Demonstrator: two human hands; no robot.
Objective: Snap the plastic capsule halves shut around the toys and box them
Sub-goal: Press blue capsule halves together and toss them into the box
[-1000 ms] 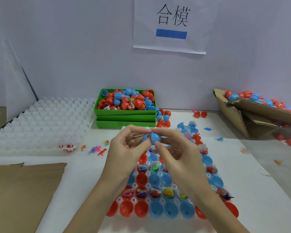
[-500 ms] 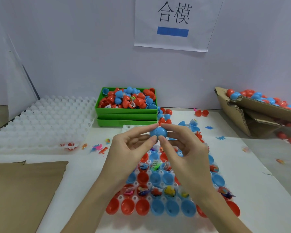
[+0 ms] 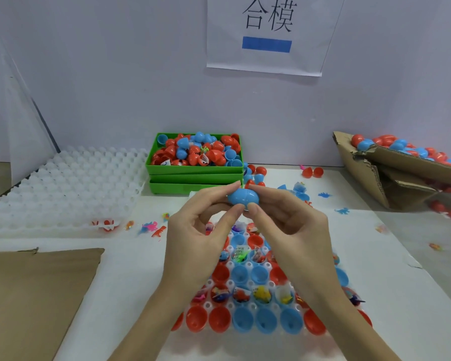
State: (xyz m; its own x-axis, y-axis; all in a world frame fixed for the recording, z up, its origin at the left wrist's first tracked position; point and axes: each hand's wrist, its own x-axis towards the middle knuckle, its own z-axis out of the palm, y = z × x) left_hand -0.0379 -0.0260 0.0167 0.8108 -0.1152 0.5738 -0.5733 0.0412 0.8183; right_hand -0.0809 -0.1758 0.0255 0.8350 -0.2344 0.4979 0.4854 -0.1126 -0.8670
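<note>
Capsule [image 3: 243, 196], blue, sits at mid-frame above the tray [image 3: 245, 303], long axis running left to right across the picture. Left hand [image 3: 201, 230] pinches its left end between thumb and forefinger; right hand [image 3: 287, 225] pinches the right end likewise. Halves look joined. The cardboard box [image 3: 401, 173] lies at the right edge, nearer the right hand, which probably carries it there.

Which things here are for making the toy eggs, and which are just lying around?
For the job: blue capsule, left hand, right hand, tray of halves, green box, cardboard box.
Lying about: brown cardboard sheet, wall sign.
</note>
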